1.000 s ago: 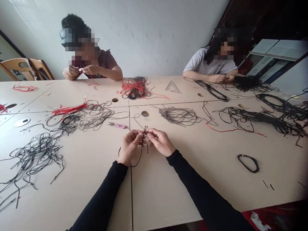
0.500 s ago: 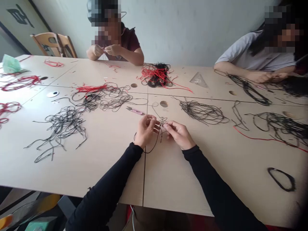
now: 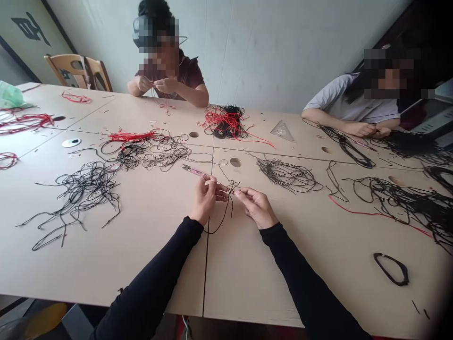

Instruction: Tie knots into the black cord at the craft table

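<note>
A thin black cord [image 3: 231, 192] with a small knot and loose loops is between my hands, just above the table. My right hand [image 3: 260, 206] pinches it between thumb and fingertips. To its left, my left hand [image 3: 205, 198] has its thumb raised away from the stretched fingers, whose tips are beside the knot. One strand of the cord curves down toward my left wrist. Pink-handled thread snips [image 3: 194, 170] lie just beyond my left hand, blades pointing left.
Tangled black cords [image 3: 88, 186] lie left, a coiled bundle [image 3: 288, 174] right, and a larger pile [image 3: 421, 208] farther right. Red and black cords [image 3: 226, 122] sit at the back. A black cord ring [image 3: 391, 269] is near right. Two people work across the table [image 3: 159, 278].
My left thumb has lifted and its fingers have loosened from the cord. My right hand still pinches it. The whole view has shifted slightly.
</note>
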Demonstrator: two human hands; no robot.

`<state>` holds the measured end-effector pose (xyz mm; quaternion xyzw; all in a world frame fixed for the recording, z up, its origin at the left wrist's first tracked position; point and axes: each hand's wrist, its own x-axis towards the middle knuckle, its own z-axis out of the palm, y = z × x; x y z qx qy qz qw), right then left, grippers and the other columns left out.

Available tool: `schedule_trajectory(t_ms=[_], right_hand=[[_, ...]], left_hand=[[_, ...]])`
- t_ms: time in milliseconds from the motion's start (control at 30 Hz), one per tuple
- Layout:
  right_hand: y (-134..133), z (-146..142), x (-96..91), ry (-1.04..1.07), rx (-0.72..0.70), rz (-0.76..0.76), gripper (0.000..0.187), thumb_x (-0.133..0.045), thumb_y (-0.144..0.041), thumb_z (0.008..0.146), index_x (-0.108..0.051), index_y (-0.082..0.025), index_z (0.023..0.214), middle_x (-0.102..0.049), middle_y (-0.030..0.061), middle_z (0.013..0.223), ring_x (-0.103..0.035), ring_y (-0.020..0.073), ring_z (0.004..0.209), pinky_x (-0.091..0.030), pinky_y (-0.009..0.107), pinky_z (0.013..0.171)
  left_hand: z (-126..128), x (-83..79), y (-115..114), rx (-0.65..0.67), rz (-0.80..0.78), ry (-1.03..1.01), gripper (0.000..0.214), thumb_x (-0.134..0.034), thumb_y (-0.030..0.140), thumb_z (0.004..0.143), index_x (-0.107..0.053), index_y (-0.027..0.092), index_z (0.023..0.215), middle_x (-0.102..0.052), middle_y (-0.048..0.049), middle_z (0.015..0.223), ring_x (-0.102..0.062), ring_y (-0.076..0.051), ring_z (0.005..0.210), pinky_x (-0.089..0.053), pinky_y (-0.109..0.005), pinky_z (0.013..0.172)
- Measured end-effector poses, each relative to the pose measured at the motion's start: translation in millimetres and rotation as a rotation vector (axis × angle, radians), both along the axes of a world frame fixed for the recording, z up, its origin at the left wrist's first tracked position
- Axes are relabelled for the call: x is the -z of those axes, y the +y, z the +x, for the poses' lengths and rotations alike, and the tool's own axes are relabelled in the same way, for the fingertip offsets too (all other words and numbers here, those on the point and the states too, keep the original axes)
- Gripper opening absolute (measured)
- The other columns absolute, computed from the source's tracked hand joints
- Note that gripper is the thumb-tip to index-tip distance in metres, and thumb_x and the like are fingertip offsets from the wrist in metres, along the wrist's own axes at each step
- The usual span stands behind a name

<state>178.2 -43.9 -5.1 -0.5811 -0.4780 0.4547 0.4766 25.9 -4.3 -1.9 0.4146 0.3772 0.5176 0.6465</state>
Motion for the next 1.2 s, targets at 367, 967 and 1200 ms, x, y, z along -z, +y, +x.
schedule_trajectory(t_ms=[367, 967, 1200], right_hand=[[-0.5, -0.1, -4.9, -0.004, 0.071, 0.035, 0.044, -0.071, -0.057, 0.071, -0.071, -0.015, 0.084, -0.052, -0.0012, 0.056, -0.04, 0.0097, 0.047, -0.031, 0.023, 0.04], [-0.4, 0.7, -4.9, -0.012, 0.055, 0.041, 0.046, -0.069, -0.057, 0.074, -0.072, -0.014, 0.088, -0.046, -0.0038, 0.049, -0.037, 0.0089, 0.043, -0.03, 0.023, 0.039], [0.2, 3.0, -2.7, -0.034, 0.055, 0.051, 0.044, -0.067, -0.055, 0.076, -0.071, -0.013, 0.09, -0.067, 0.0039, 0.074, -0.041, 0.008, 0.045, -0.031, 0.023, 0.039]], left_hand=[[-2.7, -5.6, 1.0, 0.002, -0.112, -0.054, 0.031, -0.058, 0.045, 0.09, -0.046, 0.017, 0.094, -0.069, -0.0054, 0.073, -0.068, -0.016, 0.059, -0.058, -0.032, 0.061], [1.8, -4.5, -5.6, 0.279, -0.037, 0.041, 0.033, -0.073, 0.044, 0.078, -0.059, 0.014, 0.08, -0.065, -0.0028, 0.07, -0.062, -0.013, 0.057, -0.054, -0.029, 0.06], [3.6, -0.7, -5.1, 0.19, 0.002, 0.042, 0.036, -0.071, 0.048, 0.077, -0.056, 0.016, 0.075, -0.06, -0.0003, 0.066, -0.062, -0.014, 0.057, -0.054, -0.031, 0.06]])
